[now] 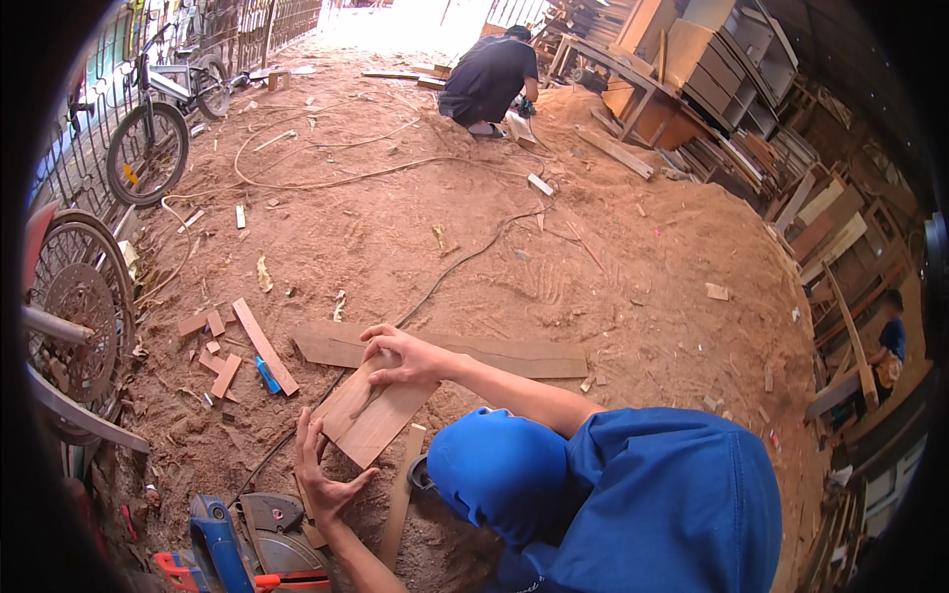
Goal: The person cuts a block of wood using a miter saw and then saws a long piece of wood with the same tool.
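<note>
A short, flat wooden board (381,425) lies tilted between my hands. My right hand (400,358) grips its far end, with the fingers bent over the edge and the thumb on the face. My left hand (331,484) is spread beside the near left edge, fingers and thumb apart; I cannot tell whether the fingertips touch the wood. Behind the board, a long plank (514,358) lies on the ground, passing under my right forearm. A narrow wooden strip (400,494) lies to the right of my left hand. A blue power saw (222,544) with a round blade guard stands below left.
Small wood offcuts (225,376), a reddish strip (265,346) and a blue tool (267,376) lie at left. A dark cable (465,259) crosses the dirt. Bicycles (148,148) and a wheel (79,316) line the left. A co-worker (489,79) crouches far off; stacked wood (840,217) fills the right.
</note>
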Action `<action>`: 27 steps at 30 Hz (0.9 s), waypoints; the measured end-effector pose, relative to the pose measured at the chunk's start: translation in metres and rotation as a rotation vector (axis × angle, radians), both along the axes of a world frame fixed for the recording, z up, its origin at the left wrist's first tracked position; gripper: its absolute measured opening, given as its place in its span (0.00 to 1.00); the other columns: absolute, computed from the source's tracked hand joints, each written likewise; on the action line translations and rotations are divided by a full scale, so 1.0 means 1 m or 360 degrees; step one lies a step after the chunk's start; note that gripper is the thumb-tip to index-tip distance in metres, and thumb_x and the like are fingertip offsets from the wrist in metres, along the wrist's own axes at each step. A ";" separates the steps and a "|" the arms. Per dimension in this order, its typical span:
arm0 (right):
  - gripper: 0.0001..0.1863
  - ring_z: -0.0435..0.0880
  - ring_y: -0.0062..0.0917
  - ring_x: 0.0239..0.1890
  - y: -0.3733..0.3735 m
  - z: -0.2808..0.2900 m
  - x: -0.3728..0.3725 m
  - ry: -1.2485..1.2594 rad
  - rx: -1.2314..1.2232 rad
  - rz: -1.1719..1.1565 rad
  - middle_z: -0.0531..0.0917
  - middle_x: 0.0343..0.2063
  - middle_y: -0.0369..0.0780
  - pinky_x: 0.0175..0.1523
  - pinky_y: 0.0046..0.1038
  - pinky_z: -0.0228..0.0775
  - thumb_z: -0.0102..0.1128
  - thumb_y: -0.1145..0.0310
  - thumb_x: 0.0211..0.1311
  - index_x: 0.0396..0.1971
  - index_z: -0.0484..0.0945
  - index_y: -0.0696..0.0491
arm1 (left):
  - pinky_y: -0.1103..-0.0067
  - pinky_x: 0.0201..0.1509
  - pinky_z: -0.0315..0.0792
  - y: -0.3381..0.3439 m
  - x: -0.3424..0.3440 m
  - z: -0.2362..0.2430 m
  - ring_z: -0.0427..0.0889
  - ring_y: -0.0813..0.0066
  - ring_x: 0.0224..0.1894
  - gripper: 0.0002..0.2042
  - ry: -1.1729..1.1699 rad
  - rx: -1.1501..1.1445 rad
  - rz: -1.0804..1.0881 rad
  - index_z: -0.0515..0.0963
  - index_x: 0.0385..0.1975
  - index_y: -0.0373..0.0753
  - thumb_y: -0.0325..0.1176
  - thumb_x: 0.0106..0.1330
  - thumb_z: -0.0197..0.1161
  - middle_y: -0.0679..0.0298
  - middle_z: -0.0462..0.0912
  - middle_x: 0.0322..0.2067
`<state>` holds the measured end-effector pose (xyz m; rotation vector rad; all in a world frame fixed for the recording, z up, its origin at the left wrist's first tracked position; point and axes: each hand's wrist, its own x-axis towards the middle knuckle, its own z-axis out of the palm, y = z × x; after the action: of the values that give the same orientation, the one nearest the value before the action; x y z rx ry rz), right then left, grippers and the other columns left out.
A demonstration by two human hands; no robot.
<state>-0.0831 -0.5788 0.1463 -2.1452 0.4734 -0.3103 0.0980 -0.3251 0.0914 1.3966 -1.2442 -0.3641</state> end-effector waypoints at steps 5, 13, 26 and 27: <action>0.26 0.66 0.41 0.71 -0.002 0.000 -0.002 0.0041 -0.0021 -0.0002 0.68 0.66 0.45 0.75 0.41 0.59 0.73 0.49 0.62 0.52 0.81 0.52 | 0.59 0.68 0.75 0.001 0.001 0.001 0.68 0.50 0.71 0.56 0.0031 0.0027 -0.0054 0.67 0.68 0.36 0.53 0.35 0.88 0.48 0.60 0.73; 0.31 0.70 0.36 0.68 0.001 0.000 -0.003 -0.0085 0.0059 -0.0081 0.73 0.64 0.41 0.73 0.39 0.61 0.75 0.49 0.60 0.59 0.79 0.48 | 0.59 0.69 0.75 -0.001 0.000 0.006 0.69 0.50 0.71 0.55 0.0087 0.0001 -0.0052 0.68 0.66 0.37 0.51 0.33 0.89 0.48 0.61 0.73; 0.22 0.75 0.24 0.59 0.002 0.001 0.002 0.0012 0.0573 -0.0396 0.82 0.50 0.38 0.66 0.31 0.66 0.59 0.48 0.74 0.55 0.79 0.49 | 0.61 0.70 0.75 0.000 0.001 0.007 0.68 0.54 0.72 0.53 0.0179 0.0088 -0.0058 0.71 0.65 0.39 0.48 0.33 0.90 0.53 0.62 0.72; 0.20 0.76 0.23 0.57 0.000 0.000 0.004 -0.0024 0.0684 -0.0425 0.82 0.47 0.36 0.64 0.30 0.67 0.56 0.48 0.77 0.52 0.80 0.49 | 0.61 0.70 0.75 0.000 0.002 0.006 0.68 0.54 0.72 0.53 0.0185 0.0076 -0.0066 0.71 0.65 0.39 0.47 0.33 0.90 0.53 0.62 0.72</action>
<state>-0.0795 -0.5788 0.1466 -1.6626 0.7480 -0.3379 0.1003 -0.3253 0.0974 1.3720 -1.1769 -0.4994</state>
